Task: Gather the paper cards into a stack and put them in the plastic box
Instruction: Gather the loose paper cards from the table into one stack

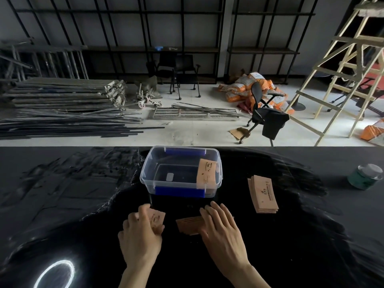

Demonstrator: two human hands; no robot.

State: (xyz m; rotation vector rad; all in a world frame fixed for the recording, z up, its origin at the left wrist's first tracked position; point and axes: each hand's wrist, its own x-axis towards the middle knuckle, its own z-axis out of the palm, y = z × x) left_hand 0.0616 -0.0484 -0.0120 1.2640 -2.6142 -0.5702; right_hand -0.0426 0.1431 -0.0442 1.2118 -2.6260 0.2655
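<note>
A clear plastic box (pixel 145 173) with blue clips stands on the black table, lid off. One tan paper card (pixel 205 173) leans against its right inner wall. My left hand (pixel 141 231) grips a few tan cards (pixel 159 218) in front of the box. My right hand (pixel 221 225) lies flat, fingers spread, on a fanned pile of cards (pixel 188 224) just right of that. A further fanned stack of cards (pixel 262 194) rests on the table to the right of the box, untouched.
A green tin with a clear lid (pixel 364 176) sits at the far right of the table. The table's far edge (pixel 83 146) runs just behind the box. Beyond lie metal poles, office chairs, orange sacks and a wooden ladder on the floor.
</note>
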